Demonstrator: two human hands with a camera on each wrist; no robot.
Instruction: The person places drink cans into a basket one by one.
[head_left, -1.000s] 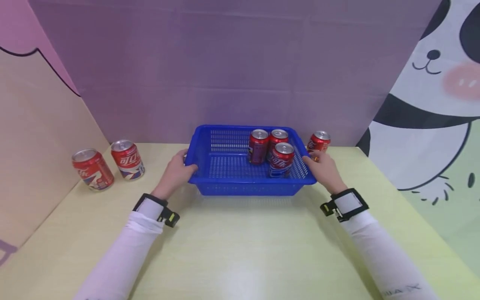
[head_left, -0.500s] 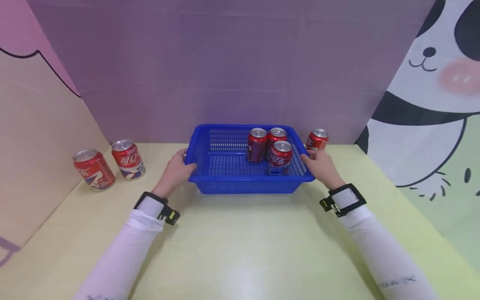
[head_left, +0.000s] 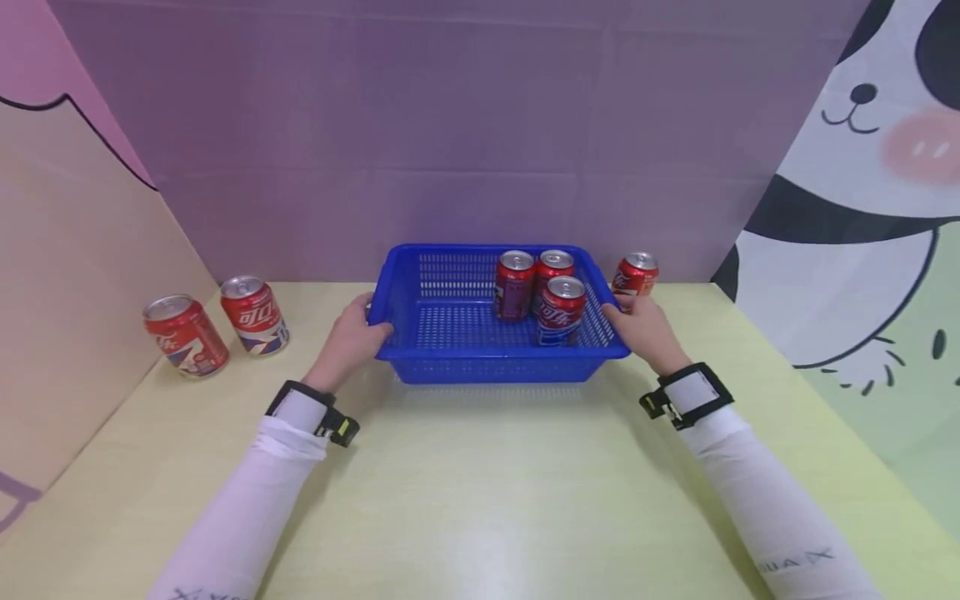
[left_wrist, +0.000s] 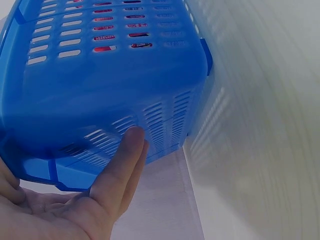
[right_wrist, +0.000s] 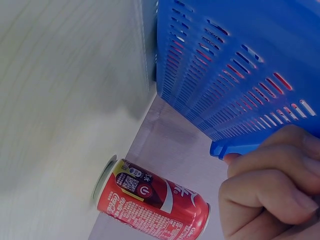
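A blue plastic basket (head_left: 491, 371) with slotted walls sits on the table near the back wall. My left hand (head_left: 348, 342) grips its left end, thumb over the rim; in the left wrist view, extended fingers (left_wrist: 122, 170) lie along the outer wall. At the opposite end, my right hand (head_left: 648, 333) holds the rim with its thumb on top and curled fingers (right_wrist: 270, 190) outside. Three red soda cans stand together in the basket's right half: a left one (head_left: 513, 287), a rear one (head_left: 555, 265) and a front one (head_left: 560, 317).
Just beyond my right hand stands another red Coca-Cola can (head_left: 635, 273), partly hidden by that hand. Two more cans, a nearer one (head_left: 187, 337) and a farther one (head_left: 257, 317), are at the table's left side. A purple wall (head_left: 480, 125) rises behind the table (head_left: 480, 483).
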